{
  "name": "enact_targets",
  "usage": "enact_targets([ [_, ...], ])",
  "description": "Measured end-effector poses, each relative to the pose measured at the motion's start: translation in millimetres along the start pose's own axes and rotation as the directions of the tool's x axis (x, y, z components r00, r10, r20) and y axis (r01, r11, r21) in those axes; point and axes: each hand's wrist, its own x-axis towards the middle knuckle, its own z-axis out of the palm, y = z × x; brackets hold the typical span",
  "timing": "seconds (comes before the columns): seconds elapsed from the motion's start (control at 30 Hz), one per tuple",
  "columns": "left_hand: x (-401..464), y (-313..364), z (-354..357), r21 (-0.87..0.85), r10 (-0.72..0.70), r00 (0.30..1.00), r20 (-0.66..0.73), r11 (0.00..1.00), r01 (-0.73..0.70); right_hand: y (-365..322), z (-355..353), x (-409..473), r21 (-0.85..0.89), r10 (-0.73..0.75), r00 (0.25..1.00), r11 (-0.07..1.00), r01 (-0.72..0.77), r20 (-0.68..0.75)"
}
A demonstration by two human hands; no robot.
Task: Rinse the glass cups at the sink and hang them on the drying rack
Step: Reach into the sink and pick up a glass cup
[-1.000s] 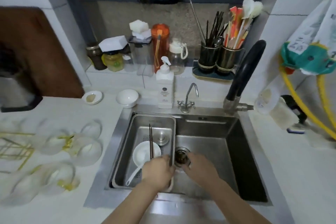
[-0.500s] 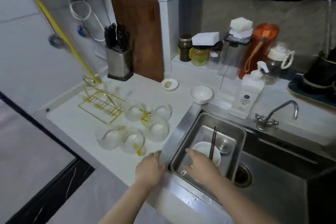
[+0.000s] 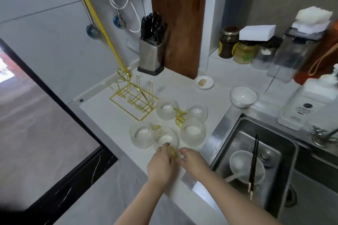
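Several glass cups with gold handles stand on the white counter left of the sink (image 3: 221, 128). The nearest glass cup (image 3: 165, 139) sits at the counter's front edge. My left hand (image 3: 161, 163) touches its gold handle with thumb and fingers curled round it. My right hand (image 3: 192, 160) is beside the handle on the right, fingers loosely bent, holding nothing. Other cups stand behind: one at the left (image 3: 141, 135), one at the right (image 3: 192, 132), two further back (image 3: 166, 109). The gold wire drying rack (image 3: 133, 97) stands bare behind the cups.
A steel tray (image 3: 289, 150) in the sink holds a white bowl (image 3: 247, 167), spoon and dark chopsticks (image 3: 253, 164). A small white bowl (image 3: 243, 97), a saucer (image 3: 204, 82), knife block (image 3: 151, 55), wooden board (image 3: 180, 27), jars and a soap bottle (image 3: 303, 107) line the back.
The view swung left from the sink to the counter. Both hands left the sink and moved to the nearest glass cup; my left hand now holds its handle.
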Motion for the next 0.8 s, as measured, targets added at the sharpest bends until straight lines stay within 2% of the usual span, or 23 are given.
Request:
enact_targets([
  [0.13, 11, -16, -8, 0.017, -0.036, 0.998, -0.049, 0.999, 0.037, -9, 13, 11, -0.047, 0.008, 0.999, 0.999, -0.01, -0.04],
  [0.3, 17, -30, -4, 0.02, -0.048, 0.999, -0.012, 0.999, 0.048, -11, 17, 14, -0.067, -0.01, 0.992, 0.998, 0.002, -0.123],
  [0.47, 22, -25, 2, -0.086, -0.044, 0.999, -0.005, 0.995, 0.043, 2, 4, 3, -0.029, -0.014, 0.986, 1.0, 0.009, -0.167],
  [0.6, 20, -13, 3, -0.154, 0.054, 0.998, 0.013, 0.987, -0.051, 19, -23, -19, 0.018, -0.039, 0.986, 0.999, 0.043, -0.162],
  [0.7, 10, -2, 4, -0.279, 0.14, 0.989, 0.041, 0.952, -0.123, 34, -43, -44, 0.013, -0.072, 0.98, 0.997, 0.075, -0.187],
  [0.8, 1, 15, 6, -0.423, 0.256, 0.961, 0.107, 0.886, -0.189, 53, -59, -77, 0.103, -0.053, 0.972, 0.992, 0.079, -0.23],
])
